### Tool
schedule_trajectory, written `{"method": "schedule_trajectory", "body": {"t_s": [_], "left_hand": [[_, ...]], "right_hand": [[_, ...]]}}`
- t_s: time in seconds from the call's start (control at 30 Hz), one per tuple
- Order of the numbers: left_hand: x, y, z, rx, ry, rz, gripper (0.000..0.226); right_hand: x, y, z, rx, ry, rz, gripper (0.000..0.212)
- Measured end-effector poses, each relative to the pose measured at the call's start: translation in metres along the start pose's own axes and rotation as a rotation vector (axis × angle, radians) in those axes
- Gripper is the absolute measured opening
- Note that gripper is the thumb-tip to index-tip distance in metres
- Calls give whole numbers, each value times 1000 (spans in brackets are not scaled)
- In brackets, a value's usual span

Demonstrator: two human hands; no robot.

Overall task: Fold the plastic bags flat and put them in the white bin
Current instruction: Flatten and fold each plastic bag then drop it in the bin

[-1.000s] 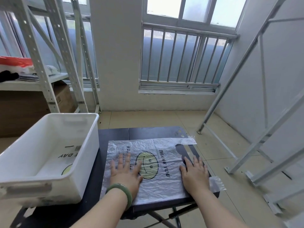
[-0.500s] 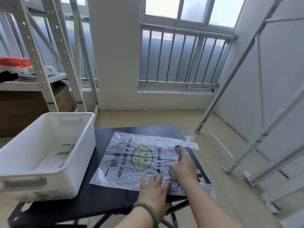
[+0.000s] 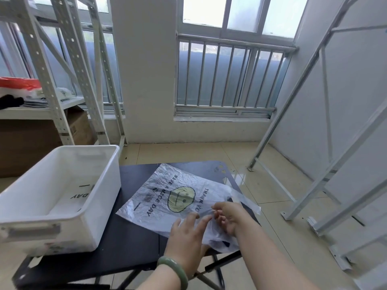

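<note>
On the far left a tall white metal shelf rack (image 3: 43, 65) is standing, and a brown cardboard box (image 3: 27, 143) is sitting under its shelf. In front of them a big white plastic bin (image 3: 104, 185) is sitting on the left part of a black folding table (image 3: 129, 243). A flat see-through bag with black letters (image 3: 80, 195) is lying at the bottom of the bin. Just to the right of the bin, a thin clear plastic bag with a yellow smiley face (image 3: 163, 197) is lying on the table, turned a bit crooked. Its far part is lying flat, but its near right corner is bunching up off the table. The left hand (image 3: 186, 237), with a green bangle (image 3: 173, 268) on its wrist, is resting on that near part with its fingers stretched out almost straight, gripping nothing. Right beside it, the right hand (image 3: 229, 216) is curling its fingers and pinching the crinkled plastic of the smiley bag. Behind the table a window with grey bars (image 3: 226, 76) is letting in light, and on the far right a slanted white metal frame (image 3: 299, 80) is standing by the wall.
</note>
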State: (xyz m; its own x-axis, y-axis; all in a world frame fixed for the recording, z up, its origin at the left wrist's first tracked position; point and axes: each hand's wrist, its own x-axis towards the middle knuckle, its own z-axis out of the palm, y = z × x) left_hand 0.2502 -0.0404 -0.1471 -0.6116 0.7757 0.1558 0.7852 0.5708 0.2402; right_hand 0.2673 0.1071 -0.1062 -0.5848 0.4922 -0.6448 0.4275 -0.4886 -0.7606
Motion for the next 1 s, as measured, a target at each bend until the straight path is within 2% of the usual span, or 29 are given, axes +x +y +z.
{"method": "schedule_trajectory", "body": {"t_s": [0.03, 0.13, 0.3, 0.37, 0.47, 0.53, 0.6, 0.67, 0.73, 0.8, 1.0], "left_hand": [[0, 0, -1, -25, 27, 13, 88], [1, -10, -9, -107, 133, -11, 70], [-1, -27, -5, -41, 136, -71, 76], [-4, -29, -4, -64, 44, -75, 74], [-1, -40, 3, -3, 37, -79, 53], [2, -49, 11, 65, 82, -77, 42], [0, -48, 8, 31, 25, -90, 30], [1, -49, 5, -24, 49, -142, 25], [4, -56, 1, -127, 98, -225, 32], [4, -64, -11, -298, 172, -344, 31], [-3, -91, -31, -601, 425, -566, 20]], "right_hand": [[0, -1, 0, 44, -7, 5, 19], [-4, -4, -3, 118, -63, 19, 20], [-8, -8, -11, 310, -129, 50, 17], [-13, -8, -10, 298, -138, 60, 9], [-24, -8, -6, 146, -155, 38, 10], [-25, -10, -9, -78, 0, -79, 29], [-20, -14, -21, -238, 257, -279, 39], [-14, -17, -38, -307, 463, -410, 31], [-7, -14, -52, -384, 569, -476, 19], [0, -8, -59, -403, 560, -497, 17], [18, 3, -64, -365, 382, -496, 47]]}}
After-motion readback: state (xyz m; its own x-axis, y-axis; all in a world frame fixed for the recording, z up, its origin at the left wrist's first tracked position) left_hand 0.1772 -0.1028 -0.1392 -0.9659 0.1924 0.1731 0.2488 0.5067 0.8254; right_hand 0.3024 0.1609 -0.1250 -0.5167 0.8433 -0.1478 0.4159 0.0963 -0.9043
